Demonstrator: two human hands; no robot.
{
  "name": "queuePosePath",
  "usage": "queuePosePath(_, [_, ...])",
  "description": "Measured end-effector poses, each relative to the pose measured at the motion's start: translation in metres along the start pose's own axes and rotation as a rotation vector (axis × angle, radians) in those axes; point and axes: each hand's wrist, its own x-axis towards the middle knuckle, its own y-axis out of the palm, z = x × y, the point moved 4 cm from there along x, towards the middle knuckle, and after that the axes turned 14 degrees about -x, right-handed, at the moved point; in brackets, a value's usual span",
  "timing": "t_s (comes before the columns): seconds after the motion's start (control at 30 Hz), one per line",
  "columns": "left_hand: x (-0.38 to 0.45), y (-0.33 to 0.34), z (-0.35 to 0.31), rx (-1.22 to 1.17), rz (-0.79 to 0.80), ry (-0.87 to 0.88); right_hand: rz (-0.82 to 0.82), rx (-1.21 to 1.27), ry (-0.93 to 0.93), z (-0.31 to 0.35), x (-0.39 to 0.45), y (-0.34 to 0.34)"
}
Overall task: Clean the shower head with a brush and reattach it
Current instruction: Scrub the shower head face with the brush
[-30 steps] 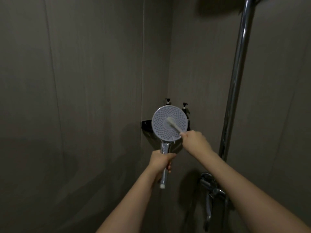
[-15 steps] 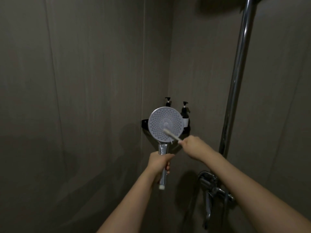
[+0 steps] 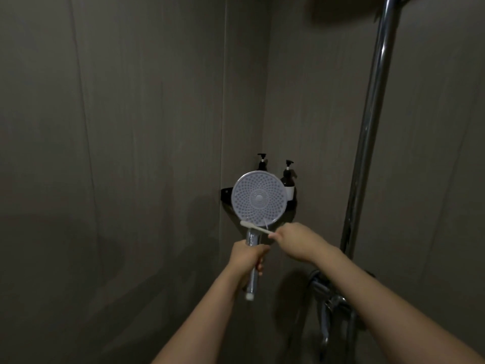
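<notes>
A round shower head [image 3: 258, 197] with a pale dotted face and a chrome handle is held upright in front of the shower corner, face toward me. My left hand [image 3: 248, 256] grips its handle partway down. My right hand [image 3: 294, 241] pinches a thin white brush [image 3: 256, 227] by its handle. The brush lies nearly level across the lower rim of the face, its head at the left, just above the neck of the handle.
Behind the shower head a black corner shelf [image 3: 226, 194] carries two dark pump bottles [image 3: 288, 179]. A chrome riser pipe [image 3: 372, 122] runs up the right wall, with the mixer tap [image 3: 328, 298] below my right forearm. Grey wall panels surround everything.
The brush has moved from the centre of the face down and left to the lower rim, turning nearly level. My right hand dropped with it. The shower head stays held upright.
</notes>
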Motion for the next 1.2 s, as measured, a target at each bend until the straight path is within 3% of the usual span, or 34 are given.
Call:
queuePosePath(0.13, [0.0,-0.004,0.004,0.014,0.0,0.001,-0.341,0.222,0.121,-0.02,0.011,-0.028])
queuePosePath(0.2, [-0.002,-0.002,0.002,0.02,0.022,0.001,-0.407,0.261,0.185,-0.027,0.015,-0.035])
queuePosePath(0.27, [-0.002,0.003,0.002,0.011,0.033,-0.006,-0.29,0.24,0.174,-0.025,0.016,-0.028])
queuePosePath(0.33, [0.0,0.004,0.003,-0.008,0.02,-0.017,0.025,0.19,0.085,-0.011,0.011,-0.008])
queuePosePath(0.4, [0.001,0.003,0.002,-0.005,0.012,-0.009,0.169,0.137,0.042,-0.001,0.003,0.006])
queuePosePath(0.5, [0.003,0.006,-0.003,0.025,0.032,0.018,-0.021,0.182,-0.047,-0.001,0.005,-0.01])
queuePosePath(0.6, [0.001,0.008,-0.005,0.032,0.026,0.012,-0.343,0.33,0.053,-0.014,0.012,-0.038])
queuePosePath(0.67, [0.001,0.009,-0.003,0.037,0.032,0.002,-0.431,0.389,0.148,-0.02,0.014,-0.048])
queuePosePath(0.8, [0.002,0.011,-0.002,0.025,0.014,-0.009,0.039,0.028,0.06,-0.006,0.014,-0.023])
queuePosePath(0.87, [0.002,0.009,-0.002,0.028,0.013,-0.009,-0.063,0.005,0.006,0.0,0.01,-0.034])
queuePosePath(0.97, [0.001,0.01,-0.002,0.042,0.035,0.0,-0.376,0.246,0.171,-0.018,0.017,-0.056])
queuePosePath(1.1, [-0.002,0.015,0.0,0.025,0.039,-0.021,-0.058,0.074,0.1,-0.002,0.023,-0.033])
queuePosePath(1.13, [-0.002,0.015,0.001,0.016,0.037,-0.026,-0.043,0.074,0.082,0.002,0.018,-0.034])
queuePosePath(1.2, [-0.002,0.013,0.0,0.013,0.043,-0.028,-0.182,0.043,0.053,0.001,0.02,-0.049])
